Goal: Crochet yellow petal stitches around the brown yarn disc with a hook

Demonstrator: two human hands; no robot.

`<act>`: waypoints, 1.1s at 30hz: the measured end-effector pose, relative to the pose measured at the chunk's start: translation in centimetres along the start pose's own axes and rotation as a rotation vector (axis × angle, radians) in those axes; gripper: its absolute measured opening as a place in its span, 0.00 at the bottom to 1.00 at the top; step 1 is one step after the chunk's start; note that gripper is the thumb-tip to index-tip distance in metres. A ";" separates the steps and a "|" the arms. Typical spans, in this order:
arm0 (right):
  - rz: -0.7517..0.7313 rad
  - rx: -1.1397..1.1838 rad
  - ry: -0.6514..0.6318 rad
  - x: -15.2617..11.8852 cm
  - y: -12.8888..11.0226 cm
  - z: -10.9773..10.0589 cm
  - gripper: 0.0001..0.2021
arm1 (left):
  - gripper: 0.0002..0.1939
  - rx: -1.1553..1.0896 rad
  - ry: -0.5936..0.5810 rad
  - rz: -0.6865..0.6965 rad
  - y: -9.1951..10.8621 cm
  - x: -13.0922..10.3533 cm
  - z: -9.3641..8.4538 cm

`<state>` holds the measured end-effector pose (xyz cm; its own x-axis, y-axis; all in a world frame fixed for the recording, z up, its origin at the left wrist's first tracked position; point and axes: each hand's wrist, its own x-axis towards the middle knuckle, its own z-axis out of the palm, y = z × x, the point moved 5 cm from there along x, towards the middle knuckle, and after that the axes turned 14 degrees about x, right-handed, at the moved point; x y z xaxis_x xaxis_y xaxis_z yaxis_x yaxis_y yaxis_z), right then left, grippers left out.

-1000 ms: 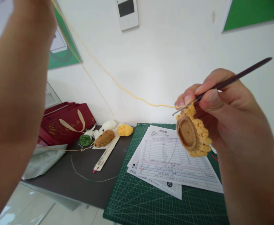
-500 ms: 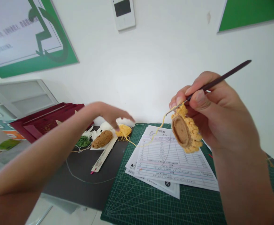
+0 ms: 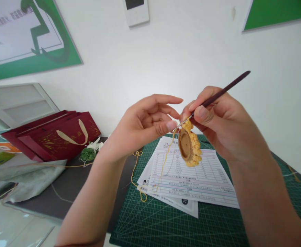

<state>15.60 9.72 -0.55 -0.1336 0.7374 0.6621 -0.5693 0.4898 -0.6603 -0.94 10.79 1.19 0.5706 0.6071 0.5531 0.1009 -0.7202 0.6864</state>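
My right hand grips a crochet hook with a dark handle, its metal tip pointing down to the left. From the hook's shaft hangs a round crocheted piece, brown in the middle with a ruffled yellow edge. My left hand has its thumb near the hook tip, its index finger stretched out and the other fingers curled but apart. Yellow yarn runs from the tip down over the printed sheets.
The sheets lie on a green cutting mat. At the left are a dark red gift bag, green yarn and a grey cloth. Loose yellow yarn crosses the mat's left edge. A white wall stands behind.
My left hand has moved right and up, from the yarn balls to the hook tip. The hook and crocheted piece have shifted slightly left. More yellow yarn lies loose on the mat.
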 end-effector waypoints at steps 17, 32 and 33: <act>0.001 -0.040 0.077 0.1 -0.4 -0.6 0.08 | 0.18 -0.403 -0.002 -0.128 -1.4 1.2 1.5; -0.060 -0.140 0.080 0.1 -1.0 -0.6 0.08 | 0.14 -0.250 0.124 -0.188 0.7 0.7 2.1; -0.065 -0.154 0.079 0.0 -1.0 -0.6 0.08 | 0.13 -0.242 0.127 -0.183 0.7 0.8 2.1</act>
<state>16.69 9.49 -0.10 -0.0329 0.7332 0.6792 -0.4426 0.5986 -0.6676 1.29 10.07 1.06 0.4528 0.7672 0.4543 -0.0134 -0.5036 0.8638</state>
